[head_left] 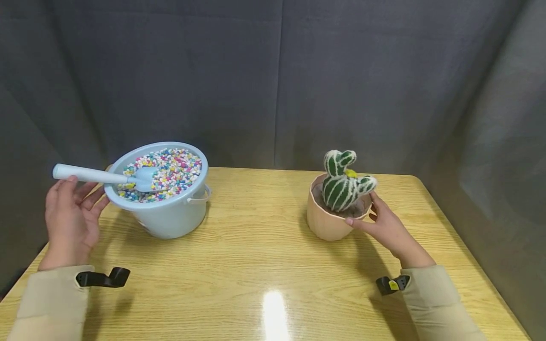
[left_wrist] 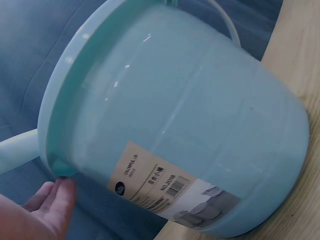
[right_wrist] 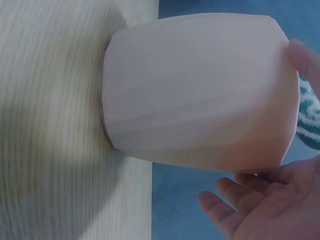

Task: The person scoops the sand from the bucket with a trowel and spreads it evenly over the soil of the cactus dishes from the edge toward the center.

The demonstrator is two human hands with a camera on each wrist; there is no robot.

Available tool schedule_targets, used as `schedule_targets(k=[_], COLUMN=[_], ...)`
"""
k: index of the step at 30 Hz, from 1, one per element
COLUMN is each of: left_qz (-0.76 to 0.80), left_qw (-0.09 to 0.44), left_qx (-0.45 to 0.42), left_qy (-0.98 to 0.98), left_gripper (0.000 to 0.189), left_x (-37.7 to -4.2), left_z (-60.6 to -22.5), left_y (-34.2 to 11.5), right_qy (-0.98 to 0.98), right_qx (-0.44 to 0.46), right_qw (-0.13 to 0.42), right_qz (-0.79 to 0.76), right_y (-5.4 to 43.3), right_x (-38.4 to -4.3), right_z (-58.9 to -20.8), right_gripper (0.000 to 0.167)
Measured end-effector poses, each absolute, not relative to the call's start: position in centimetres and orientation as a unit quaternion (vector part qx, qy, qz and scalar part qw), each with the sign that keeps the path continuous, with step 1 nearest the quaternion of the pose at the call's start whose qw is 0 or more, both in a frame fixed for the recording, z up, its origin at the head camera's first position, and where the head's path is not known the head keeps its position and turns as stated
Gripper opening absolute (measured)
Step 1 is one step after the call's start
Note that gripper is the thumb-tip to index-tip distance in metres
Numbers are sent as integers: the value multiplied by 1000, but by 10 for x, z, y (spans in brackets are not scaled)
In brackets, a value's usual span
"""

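Observation:
A light blue bucket [head_left: 170, 220] stands at the left of the table, filled with small multicoloured pebbles [head_left: 183, 166]. Across its rim lies a pale blue toy shovel [head_left: 91, 174], blade on the pebbles and handle sticking out to the left. My left hand [head_left: 72, 222] is beside the bucket, below the handle, its fingertips [left_wrist: 64, 192] right at the rim's underside. To the right, a peach flower pot [head_left: 326, 220] holds a green and white knitted-looking cactus [head_left: 339, 192] with a yellow flower. My right hand [head_left: 390, 232] holds the pot's right side at the rim, thumb in front, fingers behind.
The light wooden table [head_left: 239, 265] carries both containers. A dark grey curtain [head_left: 239, 85] hangs behind the table and along its right side. The bucket's handle [head_left: 200, 196] hangs down at its right. Black wrist straps [head_left: 102, 278] sit on both sleeves.

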State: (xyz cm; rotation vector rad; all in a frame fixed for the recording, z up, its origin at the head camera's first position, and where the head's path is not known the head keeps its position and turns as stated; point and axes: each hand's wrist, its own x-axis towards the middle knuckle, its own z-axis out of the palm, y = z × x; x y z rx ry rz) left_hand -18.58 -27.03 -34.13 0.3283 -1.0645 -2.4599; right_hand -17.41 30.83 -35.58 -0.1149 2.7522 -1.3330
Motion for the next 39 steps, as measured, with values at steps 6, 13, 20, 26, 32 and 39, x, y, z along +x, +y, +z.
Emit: schedule_targets(k=[6, 13, 20, 26, 32, 39], left_qz=[-897, -878, -875, -865, -850, -844], left_qw=[213, 255, 275, 279, 286, 283], left_qx=[118, 141, 145, 145, 156, 163], left_qy=[-369, -380, -372, -392, -413, -426], left_gripper=[37, 25, 21, 19, 17, 15], left_x=[-186, -189, -193, -193, -196, -197], left_z=[-340, -331, -320, -316, -313, -314], left_y=[-277, -277, -277, -275, -272, -270], right_qy=[895, 896, 894, 893, 897, 898], right_qx=[-35, -35, -33, -32, -29, -36], right_qw=[54, 52, 52, 50, 49, 46], right_qz=[-441, -440, -444, -446, -438, -436], right_y=[309, 308, 308, 309, 309, 309], right_x=[-175, -176, -177, -176, -175, -175], right_z=[-356, -356, -356, -358, -359, -359], right_gripper=[109, 110, 109, 108, 108, 107])
